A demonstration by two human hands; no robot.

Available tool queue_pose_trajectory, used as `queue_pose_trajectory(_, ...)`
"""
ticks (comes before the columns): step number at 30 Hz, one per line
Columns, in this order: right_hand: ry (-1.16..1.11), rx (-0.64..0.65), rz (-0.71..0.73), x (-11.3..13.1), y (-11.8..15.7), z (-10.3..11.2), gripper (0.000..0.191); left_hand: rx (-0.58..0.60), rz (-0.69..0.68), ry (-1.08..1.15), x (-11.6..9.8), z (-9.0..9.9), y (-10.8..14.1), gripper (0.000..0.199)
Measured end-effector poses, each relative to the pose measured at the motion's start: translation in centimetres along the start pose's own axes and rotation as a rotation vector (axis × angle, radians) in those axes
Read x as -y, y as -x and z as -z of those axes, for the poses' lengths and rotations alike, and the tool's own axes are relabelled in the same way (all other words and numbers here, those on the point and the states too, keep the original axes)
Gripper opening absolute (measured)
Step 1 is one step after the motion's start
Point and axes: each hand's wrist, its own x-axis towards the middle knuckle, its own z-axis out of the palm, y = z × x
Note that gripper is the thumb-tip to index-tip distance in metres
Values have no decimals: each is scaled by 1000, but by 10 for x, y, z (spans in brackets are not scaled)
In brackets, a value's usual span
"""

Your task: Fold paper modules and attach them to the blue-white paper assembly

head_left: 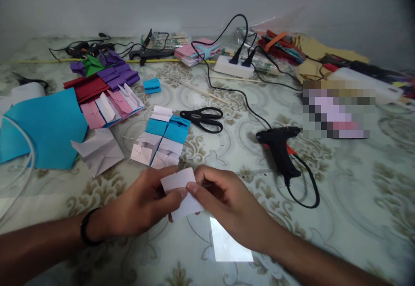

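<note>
1. The small white paper (pixel 176 182) was between both hands, on the near side of the black scissors (pixel 194 115).
2. The left hand (pixel 142 204) pinched its left part, thumb on top; the right hand (pixel 231 201) pinched its right side, thumbs nearly meeting, probably to steady so small a sheet.
3. Its upper and lower edges stuck out past both thumbs.
4. Left of the scissors lay blue-and-white folded papers (pixel 177 131), their near edge just beyond the left hand. The scissors' handles pointed right, perhaps for easy reach.
5. Right of the scissors, and nearer, lay the glue gun (pixel 280 149), nozzle turned away from the hands, likely for safety.
6. Patterned tablecloth (pixel 240 152) between scissors and glue gun seemed to allow the right hand sideways movement; its near edge did not show.
</note>
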Motion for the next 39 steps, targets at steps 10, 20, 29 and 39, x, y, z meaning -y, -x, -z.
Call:
queue_pose_trajectory(10, 28, -49, 26, 3, 2, 6, 40, 52, 149, 134, -3, 2, -5, 31)
queue_pose_trajectory(20, 50, -44, 0, 7, -1, 8, 43, 123, 161, 183, -5, 6, -6, 36)
queue_pose_trajectory(29, -67, 43, -52, 3, 0, 7, 39, 143, 138, 189, 0, 7, -4, 39)
queue_pose_trajectory(39, 60, 9, -13, 6, 0, 13, 53, 143, 94, 116, 3, 9, -5, 39)
